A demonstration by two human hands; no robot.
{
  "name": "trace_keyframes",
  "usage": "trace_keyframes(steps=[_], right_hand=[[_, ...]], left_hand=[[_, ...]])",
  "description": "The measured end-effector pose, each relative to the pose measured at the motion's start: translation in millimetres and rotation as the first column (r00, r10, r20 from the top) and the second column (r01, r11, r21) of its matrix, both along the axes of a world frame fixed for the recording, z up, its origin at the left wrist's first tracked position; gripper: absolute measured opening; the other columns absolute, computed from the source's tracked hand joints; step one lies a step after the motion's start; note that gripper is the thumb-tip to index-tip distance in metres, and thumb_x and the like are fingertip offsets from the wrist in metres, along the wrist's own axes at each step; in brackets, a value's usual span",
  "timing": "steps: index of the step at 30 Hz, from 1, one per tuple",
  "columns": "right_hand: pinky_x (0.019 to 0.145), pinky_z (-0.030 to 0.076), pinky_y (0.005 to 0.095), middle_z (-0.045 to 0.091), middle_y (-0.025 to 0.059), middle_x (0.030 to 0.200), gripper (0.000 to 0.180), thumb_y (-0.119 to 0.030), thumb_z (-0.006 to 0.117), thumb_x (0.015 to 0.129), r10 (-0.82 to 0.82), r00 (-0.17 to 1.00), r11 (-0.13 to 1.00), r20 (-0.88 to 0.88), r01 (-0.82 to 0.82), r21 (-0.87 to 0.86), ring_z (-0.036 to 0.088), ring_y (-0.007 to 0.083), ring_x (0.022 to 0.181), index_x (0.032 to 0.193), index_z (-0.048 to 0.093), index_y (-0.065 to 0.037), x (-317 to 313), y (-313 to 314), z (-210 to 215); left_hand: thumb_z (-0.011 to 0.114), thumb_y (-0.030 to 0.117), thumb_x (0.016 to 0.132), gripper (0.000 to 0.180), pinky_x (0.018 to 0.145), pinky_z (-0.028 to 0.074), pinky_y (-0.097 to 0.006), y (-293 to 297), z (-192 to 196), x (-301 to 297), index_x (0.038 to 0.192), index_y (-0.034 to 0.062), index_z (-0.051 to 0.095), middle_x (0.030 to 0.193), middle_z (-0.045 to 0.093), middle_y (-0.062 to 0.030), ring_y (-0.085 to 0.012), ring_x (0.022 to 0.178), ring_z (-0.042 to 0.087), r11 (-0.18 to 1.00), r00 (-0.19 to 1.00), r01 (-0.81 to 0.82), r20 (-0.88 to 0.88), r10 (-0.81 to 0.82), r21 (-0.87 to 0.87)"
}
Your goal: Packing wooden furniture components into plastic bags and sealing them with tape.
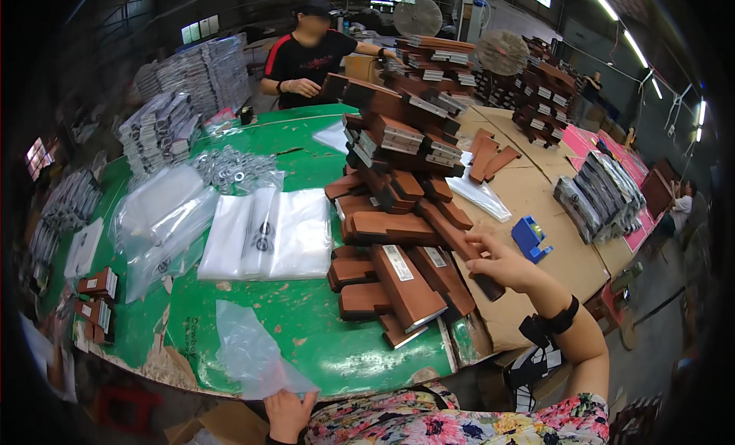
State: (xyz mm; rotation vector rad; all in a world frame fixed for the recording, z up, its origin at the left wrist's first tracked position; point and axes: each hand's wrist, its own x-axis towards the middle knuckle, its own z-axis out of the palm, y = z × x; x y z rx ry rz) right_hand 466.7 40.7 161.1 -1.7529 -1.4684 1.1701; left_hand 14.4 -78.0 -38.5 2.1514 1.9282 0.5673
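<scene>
My right hand is closed around a long brown slab with a dark end, tilted at the right side of a loose pile. My left hand, low at the table's front edge, pinches the corner of a clear plastic bag that lies partly on the green tabletop. Beside my right hand lie several similar brown slabs, two of them with white labels. Behind these rises a taller stack of brown pieces with silvery edges.
Flat clear bags lie mid-table, with wrapped metal rings behind. A blue tape dispenser stands on the cardboard at right, near grey wrapped bundles. Across the table, a person touches the brown stacks. Silvery bundles are piled far left.
</scene>
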Motion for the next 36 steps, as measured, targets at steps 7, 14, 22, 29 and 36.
trace_keyframes(steps=[7, 14, 22, 29, 36], right_hand=[[0.106, 0.037, 0.0378, 0.054, 0.0241, 0.127, 0.077, -0.051, 0.063, 0.094, -0.514, 0.838, 0.389, 0.184, 0.037, 0.920, 0.054, 0.0315, 0.117, 0.146, 0.036, 0.000, 125.4, 148.8, -49.0], [0.112, 0.033, 0.0488, 0.048, 0.0127, 0.148, 0.072, -0.060, 0.065, 0.081, -0.349, 0.699, 0.931, 0.624, 0.181, 0.317, 0.045, 0.0407, 0.130, 0.140, 0.055, -0.021, 93.9, 253.5, 26.2], [0.100, 0.032, 0.0714, 0.043, 0.0049, 0.151, 0.071, -0.058, 0.068, 0.079, -0.316, 0.703, 0.941, 0.636, 0.146, 0.307, 0.034, 0.0411, 0.138, 0.143, 0.048, -0.035, 139.2, 262.7, -6.4], [0.105, 0.039, 0.0587, 0.043, 0.0114, 0.148, 0.072, -0.061, 0.068, 0.080, -0.290, 0.662, 0.953, 0.691, 0.131, 0.274, 0.037, 0.0408, 0.137, 0.144, 0.050, -0.031, 159.8, 274.0, -9.6], [0.099, 0.048, 0.0393, 0.059, 0.0247, 0.133, 0.085, -0.066, 0.065, 0.082, -0.392, 0.885, 0.860, 0.252, 0.255, 0.443, 0.062, 0.0347, 0.115, 0.136, 0.057, -0.001, 233.2, 274.4, -31.9]], left_hand=[[0.068, 0.051, 0.084, 0.068, 0.096, 0.038, -0.056, 2.6, 4.7, 1.9, 0.106, -0.0134, 0.058, 0.110, 0.058, -0.0350, -0.0506, 0.108, 0.052, 0.995, 0.997, -0.030, -0.068, 0.023, -0.097], [0.059, 0.050, 0.091, 0.052, 0.070, 0.047, -0.054, -6.6, -3.1, -13.5, 0.080, -0.0005, 0.068, 0.080, 0.065, -0.0257, -0.0437, 0.074, 0.061, 0.961, 0.955, 0.111, -0.240, -0.173, -0.253], [0.060, 0.045, 0.090, 0.043, 0.071, 0.045, -0.056, -21.7, -43.5, -27.8, 0.084, 0.0034, 0.070, 0.079, 0.065, -0.0229, -0.0428, 0.076, 0.062, 0.989, 0.918, 0.136, -0.382, -0.107, 0.052], [0.063, 0.047, 0.087, 0.045, 0.071, 0.046, -0.059, -13.3, -10.4, -3.7, 0.083, 0.0019, 0.068, 0.078, 0.065, -0.0236, -0.0446, 0.076, 0.061, 0.932, 0.961, -0.161, -0.268, 0.072, -0.326], [0.064, 0.047, 0.086, 0.047, 0.070, 0.047, -0.059, -12.3, -14.4, -3.6, 0.084, 0.0010, 0.067, 0.077, 0.064, -0.0241, -0.0457, 0.075, 0.061, 0.995, 0.963, -0.087, -0.260, 0.072, -0.047]])
